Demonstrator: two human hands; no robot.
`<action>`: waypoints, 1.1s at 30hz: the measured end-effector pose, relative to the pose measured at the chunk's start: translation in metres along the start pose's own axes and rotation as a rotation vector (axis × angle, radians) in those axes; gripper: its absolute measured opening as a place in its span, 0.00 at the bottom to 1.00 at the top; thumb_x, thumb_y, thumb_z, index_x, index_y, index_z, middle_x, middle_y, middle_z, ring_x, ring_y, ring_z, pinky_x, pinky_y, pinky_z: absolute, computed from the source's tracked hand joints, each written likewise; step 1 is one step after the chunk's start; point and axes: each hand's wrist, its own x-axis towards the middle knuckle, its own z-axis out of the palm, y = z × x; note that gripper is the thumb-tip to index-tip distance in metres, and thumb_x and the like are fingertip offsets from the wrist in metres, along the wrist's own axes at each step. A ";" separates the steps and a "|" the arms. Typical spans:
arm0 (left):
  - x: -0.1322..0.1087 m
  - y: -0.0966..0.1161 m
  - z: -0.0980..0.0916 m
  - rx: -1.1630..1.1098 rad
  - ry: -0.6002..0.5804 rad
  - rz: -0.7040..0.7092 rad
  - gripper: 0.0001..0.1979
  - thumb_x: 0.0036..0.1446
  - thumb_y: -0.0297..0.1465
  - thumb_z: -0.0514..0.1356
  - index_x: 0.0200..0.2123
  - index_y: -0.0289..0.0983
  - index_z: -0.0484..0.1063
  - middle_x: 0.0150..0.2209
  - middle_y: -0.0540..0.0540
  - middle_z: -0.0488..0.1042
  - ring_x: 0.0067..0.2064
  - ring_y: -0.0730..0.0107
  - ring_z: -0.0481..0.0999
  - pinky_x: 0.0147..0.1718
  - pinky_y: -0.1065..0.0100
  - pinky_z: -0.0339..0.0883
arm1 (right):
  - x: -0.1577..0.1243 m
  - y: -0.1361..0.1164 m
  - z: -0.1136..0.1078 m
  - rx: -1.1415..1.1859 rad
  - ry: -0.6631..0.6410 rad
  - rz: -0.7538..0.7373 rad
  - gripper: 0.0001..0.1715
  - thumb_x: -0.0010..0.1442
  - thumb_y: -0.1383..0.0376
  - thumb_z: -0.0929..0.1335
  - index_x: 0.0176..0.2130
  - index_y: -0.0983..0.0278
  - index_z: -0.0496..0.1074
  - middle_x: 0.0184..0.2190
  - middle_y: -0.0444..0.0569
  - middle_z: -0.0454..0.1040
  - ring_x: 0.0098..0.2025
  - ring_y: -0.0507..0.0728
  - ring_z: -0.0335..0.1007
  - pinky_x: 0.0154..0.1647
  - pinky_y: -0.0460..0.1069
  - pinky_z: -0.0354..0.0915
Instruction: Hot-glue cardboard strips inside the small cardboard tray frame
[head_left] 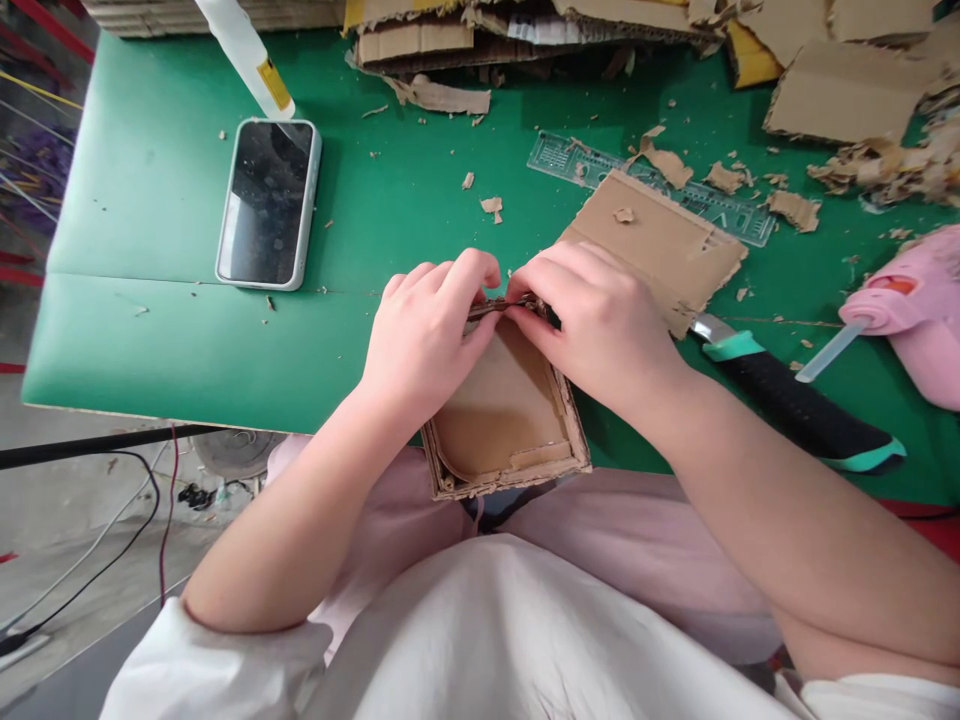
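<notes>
A shallow open cardboard box with rough, layered walls sits at the table's front edge, partly overhanging it. My left hand pinches the far wall of the box near its left corner, thumb inside and fingers over the top. Close beside it, my right hand pinches the same wall toward the right corner. The fingertips of both hands almost meet there and hide much of that wall. A short cardboard strip lies along the near inner side of the box.
A phone lies at the left, below a white bottle. To the right are a cardboard piece over a clear ruler, a black-and-teal utility knife and a pink glue gun. Cardboard scraps pile up behind.
</notes>
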 end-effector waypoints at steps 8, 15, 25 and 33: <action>0.001 0.000 -0.001 -0.002 -0.009 0.024 0.10 0.57 0.31 0.53 0.43 0.39 0.65 0.34 0.48 0.73 0.39 0.65 0.73 0.40 0.64 0.63 | 0.000 0.002 -0.005 0.063 0.001 -0.007 0.05 0.61 0.68 0.63 0.36 0.61 0.69 0.33 0.49 0.71 0.40 0.60 0.68 0.40 0.55 0.66; 0.005 0.004 -0.002 0.079 -0.063 0.066 0.11 0.58 0.29 0.51 0.44 0.39 0.66 0.33 0.47 0.73 0.38 0.64 0.73 0.40 0.63 0.64 | 0.003 0.003 -0.018 0.107 0.030 0.047 0.09 0.63 0.69 0.60 0.38 0.60 0.69 0.35 0.48 0.73 0.42 0.59 0.70 0.43 0.55 0.66; 0.002 0.004 -0.006 0.092 -0.062 0.078 0.15 0.58 0.27 0.49 0.48 0.39 0.64 0.35 0.48 0.74 0.40 0.64 0.74 0.42 0.63 0.65 | 0.002 0.006 -0.016 0.155 0.046 0.014 0.10 0.62 0.70 0.60 0.40 0.59 0.67 0.35 0.46 0.74 0.41 0.57 0.70 0.43 0.54 0.66; 0.000 0.002 -0.007 0.037 -0.062 0.064 0.15 0.56 0.26 0.51 0.47 0.40 0.64 0.37 0.47 0.75 0.41 0.62 0.74 0.41 0.62 0.67 | 0.003 -0.001 -0.013 0.138 -0.096 0.022 0.11 0.59 0.71 0.61 0.42 0.59 0.64 0.37 0.48 0.72 0.44 0.59 0.68 0.42 0.54 0.66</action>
